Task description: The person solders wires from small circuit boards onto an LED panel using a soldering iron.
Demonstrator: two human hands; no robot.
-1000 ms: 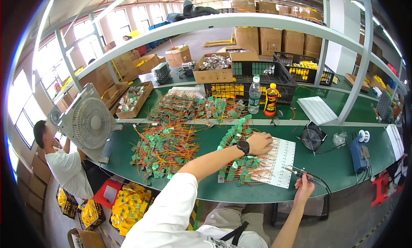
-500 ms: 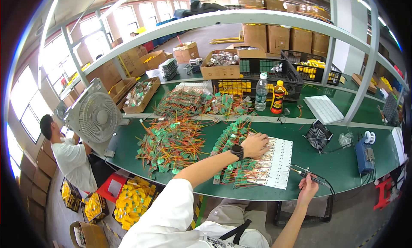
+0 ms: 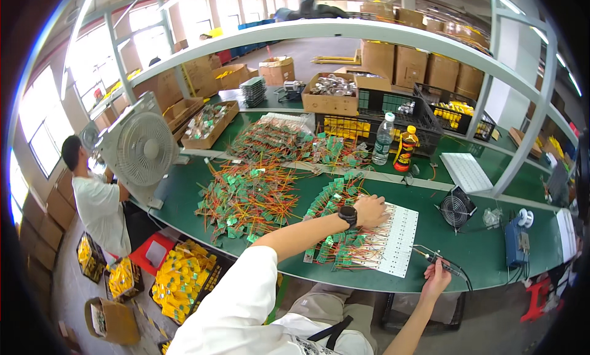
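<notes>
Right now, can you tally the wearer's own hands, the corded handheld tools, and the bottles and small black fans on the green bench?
Hands (left hand, right hand): 2
Corded tool: 1
Bottles (clear bottle, yellow-capped bottle): 2
Black fan: 1
Total: 6

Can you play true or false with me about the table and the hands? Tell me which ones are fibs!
1. The right hand holds a thin black tool. True.
2. The left hand holds a hammer. False: the left hand lies over wires beside the white board.
3. The clear bottle stands beside the yellow-capped bottle. True.
4. The watch is on the right wrist. False: the watch is on the left wrist.
5. The big fan is right of the white board. False: the big fan is left of it.
</notes>
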